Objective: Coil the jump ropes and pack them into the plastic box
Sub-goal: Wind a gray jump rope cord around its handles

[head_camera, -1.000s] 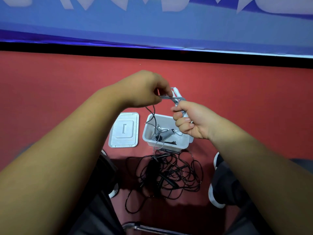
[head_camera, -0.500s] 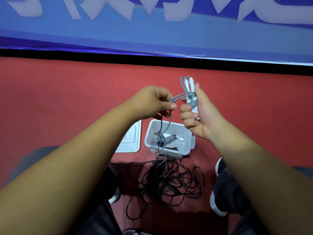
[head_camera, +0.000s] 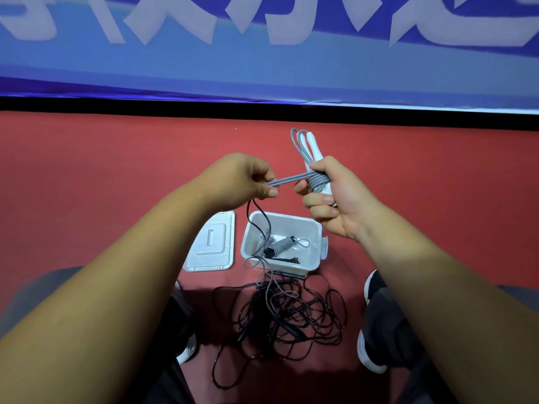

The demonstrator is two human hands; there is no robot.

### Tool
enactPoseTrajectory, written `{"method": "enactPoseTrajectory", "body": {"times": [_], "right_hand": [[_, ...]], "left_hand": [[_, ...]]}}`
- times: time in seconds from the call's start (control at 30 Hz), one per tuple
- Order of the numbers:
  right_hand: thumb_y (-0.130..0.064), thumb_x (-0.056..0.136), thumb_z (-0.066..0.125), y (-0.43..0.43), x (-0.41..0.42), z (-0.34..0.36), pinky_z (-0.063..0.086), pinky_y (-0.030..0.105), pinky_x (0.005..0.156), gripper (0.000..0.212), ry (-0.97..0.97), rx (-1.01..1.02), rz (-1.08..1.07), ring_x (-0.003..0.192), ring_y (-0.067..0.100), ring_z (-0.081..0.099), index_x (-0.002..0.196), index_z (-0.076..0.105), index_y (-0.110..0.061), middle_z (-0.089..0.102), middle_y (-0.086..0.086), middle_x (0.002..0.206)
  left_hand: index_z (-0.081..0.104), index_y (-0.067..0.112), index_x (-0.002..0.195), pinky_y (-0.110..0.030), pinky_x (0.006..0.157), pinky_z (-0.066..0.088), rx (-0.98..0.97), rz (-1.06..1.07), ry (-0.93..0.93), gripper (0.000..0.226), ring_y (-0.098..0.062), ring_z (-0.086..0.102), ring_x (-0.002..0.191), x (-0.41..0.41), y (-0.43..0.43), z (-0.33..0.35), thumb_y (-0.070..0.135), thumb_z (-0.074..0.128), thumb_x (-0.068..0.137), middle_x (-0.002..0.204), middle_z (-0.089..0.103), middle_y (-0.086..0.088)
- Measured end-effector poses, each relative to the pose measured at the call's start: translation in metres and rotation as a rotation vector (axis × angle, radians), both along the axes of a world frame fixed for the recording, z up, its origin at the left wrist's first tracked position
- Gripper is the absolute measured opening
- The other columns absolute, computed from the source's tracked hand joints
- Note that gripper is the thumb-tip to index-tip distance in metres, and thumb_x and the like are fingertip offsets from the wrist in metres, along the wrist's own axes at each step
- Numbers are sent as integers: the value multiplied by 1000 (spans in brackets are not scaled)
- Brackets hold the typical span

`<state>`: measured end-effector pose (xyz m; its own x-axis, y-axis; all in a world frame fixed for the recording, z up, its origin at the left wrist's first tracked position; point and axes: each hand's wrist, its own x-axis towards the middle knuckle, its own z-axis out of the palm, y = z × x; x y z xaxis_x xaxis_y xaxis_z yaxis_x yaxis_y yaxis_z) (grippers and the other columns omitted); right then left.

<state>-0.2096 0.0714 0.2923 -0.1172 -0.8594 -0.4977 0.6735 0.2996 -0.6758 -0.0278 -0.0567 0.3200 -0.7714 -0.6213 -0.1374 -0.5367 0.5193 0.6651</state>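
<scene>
The step in hand is binding the grey jump rope (head_camera: 318,179) into a bundle. The right hand (head_camera: 335,199) has its grip closed around the white handles (head_camera: 313,147) and the folded loops, held upright above the plastic box (head_camera: 291,225). Several turns of cord are wound crosswise round the bundle just above the fingers. The left hand (head_camera: 242,177) pinches the cord between thumb and fingers, so it runs taut from the wraps. The slack hangs below that hand, past the box's left end, towards the floor (head_camera: 102,170).

The box stands open on the floor with one wound rope (head_camera: 281,244) lying inside, and its lid (head_camera: 211,247) lies just beside it on the left. A tangled black rope (head_camera: 291,313) lies on the floor in front of the box, not yet coiled.

The next move probably calls for more turns with the left hand while the right holds the bundle tight. Then the end needs tucking before the bundle goes into the box.
</scene>
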Motion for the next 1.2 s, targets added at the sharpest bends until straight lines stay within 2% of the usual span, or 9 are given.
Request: {"method": "enactPoseTrajectory", "body": {"times": [0.1,0.23,0.43,0.57,0.67,0.87,1.03,1.13,1.2], "right_hand": [[-21,98,53,3,-1,3,13,16,32,13,-29,-9,4,42,3,24,92,41,-19,47,-2,70],[-14,89,57,6,-3,7,14,16,35,14,-59,-29,36,43,4,25,95,45,-17,45,-1,71],[-28,99,61,6,-10,1,16,15,33,23,-54,12,12,44,3,28,112,45,-18,54,1,79],[-32,100,61,6,-8,2,15,15,32,20,-21,28,11,43,3,28,101,49,-16,54,1,75],[-34,102,60,4,-5,5,13,15,33,24,-5,26,-18,41,3,27,94,50,-14,52,1,72],[-33,104,54,3,-5,6,11,16,34,28,-6,-6,-62,39,2,25,123,51,-13,49,-1,68],[-25,101,50,6,1,11,7,17,37,30,23,-22,38,40,2,22,128,53,-13,43,-3,67],[-19,99,46,9,4,15,7,17,36,28,65,-22,101,40,3,22,123,57,-11,42,-2,68],[-17,97,44,11,3,18,8,17,34,18,53,-31,119,39,2,22,109,55,-10,41,-1,69]], "left_hand": [[75,24,88,-27,73,48,-35,8,-12,11,-10,62,73,3,-3,0,28,85,87,81,75,3],[75,25,87,-23,69,46,-67,21,-22,11,-5,58,68,9,-9,0,30,84,87,78,73,6],[75,24,88,-20,68,48,-37,35,20,9,-2,58,65,11,-13,3,29,82,89,73,71,10],[75,23,87,-22,72,49,-38,40,5,9,-4,61,67,10,-13,2,28,83,89,75,73,9],[76,22,86,-27,79,55,13,41,-19,10,-14,71,74,9,-15,0,27,85,87,80,77,3],[78,20,84,-26,74,55,150,-24,-58,12,-7,66,69,7,-18,-1,29,85,87,78,77,4],[78,20,85,-32,76,54,185,-78,-150,10,-6,63,66,4,-18,-10,28,86,86,79,78,0],[78,20,87,-36,79,56,197,-86,-168,14,-10,65,72,2,-19,-14,32,85,86,83,79,-3],[77,19,87,-37,80,57,210,-85,-148,14,-10,67,74,2,-19,-14,32,84,88,83,79,-1]]}}
